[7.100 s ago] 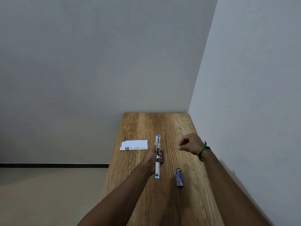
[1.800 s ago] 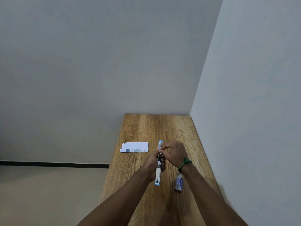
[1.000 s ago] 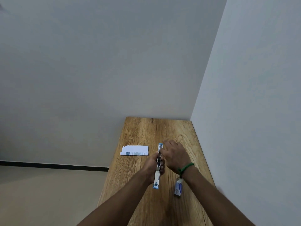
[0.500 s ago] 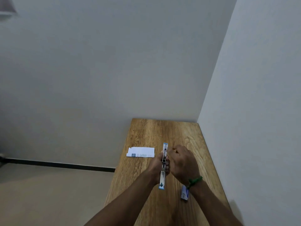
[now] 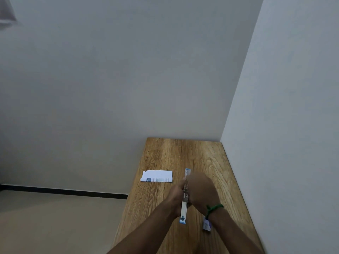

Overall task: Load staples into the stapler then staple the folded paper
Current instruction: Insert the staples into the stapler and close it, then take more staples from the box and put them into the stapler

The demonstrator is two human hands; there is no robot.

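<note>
1. Head view: a stapler (image 5: 185, 204) sits in the lower middle of the frame, above a wooden table (image 5: 183, 154) set in a room corner.
2. Its long axis runs nearly straight up the frame, swung out flat; one blue-tipped end points toward the viewer at the bottom, the other toward the far wall.
3. The left hand (image 5: 177, 194) is wrapped around the stapler's middle from the left, holding it.
4. The right hand (image 5: 201, 189) lies against the stapler's right side, fingers curled; whether it pinches anything cannot be told.
5. A green band (image 5: 213, 208) circles the right wrist.
6. A folded paper (image 5: 157, 176) lies flat to the left, apart from the stapler, long side across the frame.
7. A small staple box (image 5: 207, 224) lies under the right forearm.
</note>
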